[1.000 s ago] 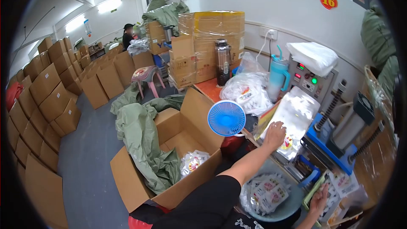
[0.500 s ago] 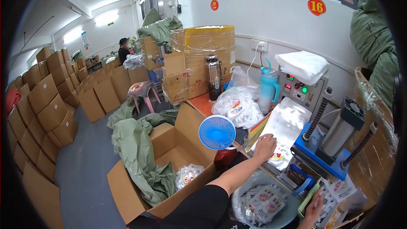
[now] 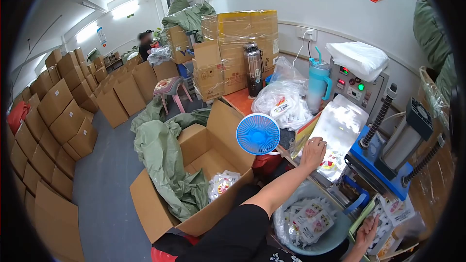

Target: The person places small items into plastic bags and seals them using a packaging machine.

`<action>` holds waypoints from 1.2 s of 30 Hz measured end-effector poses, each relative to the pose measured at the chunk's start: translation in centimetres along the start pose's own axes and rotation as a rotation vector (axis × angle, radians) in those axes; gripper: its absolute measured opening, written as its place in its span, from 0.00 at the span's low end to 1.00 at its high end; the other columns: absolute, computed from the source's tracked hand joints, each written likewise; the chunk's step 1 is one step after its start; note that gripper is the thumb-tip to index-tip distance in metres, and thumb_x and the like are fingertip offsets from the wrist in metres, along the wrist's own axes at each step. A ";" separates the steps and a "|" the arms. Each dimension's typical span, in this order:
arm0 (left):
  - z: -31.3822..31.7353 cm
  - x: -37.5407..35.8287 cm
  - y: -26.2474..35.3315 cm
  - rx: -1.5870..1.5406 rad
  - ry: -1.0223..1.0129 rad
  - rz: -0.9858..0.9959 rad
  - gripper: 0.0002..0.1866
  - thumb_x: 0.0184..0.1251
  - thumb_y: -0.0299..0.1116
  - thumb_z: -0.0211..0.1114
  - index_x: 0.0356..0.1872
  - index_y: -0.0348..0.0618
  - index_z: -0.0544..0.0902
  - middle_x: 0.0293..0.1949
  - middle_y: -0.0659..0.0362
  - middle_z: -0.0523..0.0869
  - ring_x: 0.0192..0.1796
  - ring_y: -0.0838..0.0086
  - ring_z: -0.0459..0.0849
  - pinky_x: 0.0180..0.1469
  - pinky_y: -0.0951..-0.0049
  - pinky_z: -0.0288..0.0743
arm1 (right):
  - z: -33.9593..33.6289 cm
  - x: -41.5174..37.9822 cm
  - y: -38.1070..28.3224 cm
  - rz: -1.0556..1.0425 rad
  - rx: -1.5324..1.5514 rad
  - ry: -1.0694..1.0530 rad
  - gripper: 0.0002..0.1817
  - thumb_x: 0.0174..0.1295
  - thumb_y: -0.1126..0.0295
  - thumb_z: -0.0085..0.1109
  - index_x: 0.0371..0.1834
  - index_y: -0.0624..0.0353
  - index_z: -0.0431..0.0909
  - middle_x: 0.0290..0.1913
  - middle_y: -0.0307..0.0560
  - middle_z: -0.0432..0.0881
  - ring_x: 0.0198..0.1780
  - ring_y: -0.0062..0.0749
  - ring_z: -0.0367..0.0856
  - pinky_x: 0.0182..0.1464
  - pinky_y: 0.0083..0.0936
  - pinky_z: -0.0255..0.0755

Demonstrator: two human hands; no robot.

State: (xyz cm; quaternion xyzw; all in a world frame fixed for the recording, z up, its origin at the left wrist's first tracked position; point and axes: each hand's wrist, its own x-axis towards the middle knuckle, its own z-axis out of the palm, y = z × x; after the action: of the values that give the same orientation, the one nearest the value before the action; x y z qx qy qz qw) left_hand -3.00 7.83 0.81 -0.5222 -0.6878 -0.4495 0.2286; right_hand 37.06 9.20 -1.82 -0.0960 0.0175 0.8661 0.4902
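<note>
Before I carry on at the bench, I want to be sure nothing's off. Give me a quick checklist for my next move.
1. Left hand at the clear bag stack: ok.
2. Right hand gripping a piece: cannot tell.
3. Green light on the control panel lit: ok.
4. Tumbler upright: ok.
5. Bench clear beside the stack: not ok, a bulging plastic bag sits close.
6. Carton open: ok.

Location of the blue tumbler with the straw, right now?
Head view, right of centre: the blue tumbler stands between the plastic-bagged bundle on its left and the control box on its right.
</note>
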 end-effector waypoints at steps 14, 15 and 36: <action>-0.4 0.2 -0.4 -0.099 0.002 -0.024 0.10 0.62 0.31 0.62 0.43 0.43 0.81 0.46 0.56 0.79 0.54 0.63 0.76 0.57 0.62 0.67 | -3.3 1.6 -2.8 0.047 -0.113 -0.085 0.19 0.77 0.61 0.40 0.42 0.71 0.72 0.20 0.37 0.62 0.17 0.16 0.58 0.14 0.14 0.51; -0.5 0.1 -0.3 -0.109 -0.006 -0.037 0.10 0.61 0.31 0.62 0.44 0.43 0.81 0.46 0.56 0.79 0.54 0.63 0.76 0.57 0.62 0.67 | -3.0 1.6 -2.6 0.046 -0.117 -0.082 0.19 0.77 0.61 0.40 0.42 0.71 0.72 0.20 0.37 0.62 0.17 0.16 0.58 0.14 0.14 0.51; -7.7 -7.5 0.8 -0.074 -0.534 0.274 0.36 0.56 0.38 0.68 0.68 0.53 0.66 0.71 0.60 0.65 0.73 0.65 0.62 0.74 0.51 0.50 | -2.1 1.2 -1.0 0.011 -0.234 -0.024 0.19 0.77 0.62 0.42 0.40 0.71 0.71 0.18 0.36 0.61 0.16 0.15 0.56 0.12 0.14 0.50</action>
State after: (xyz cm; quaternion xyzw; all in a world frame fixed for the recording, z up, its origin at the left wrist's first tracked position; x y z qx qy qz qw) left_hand -0.86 -2.54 -0.98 -0.7177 -0.6298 -0.2862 0.0791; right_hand 37.65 10.51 -4.04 -0.1422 -0.0891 0.8661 0.4709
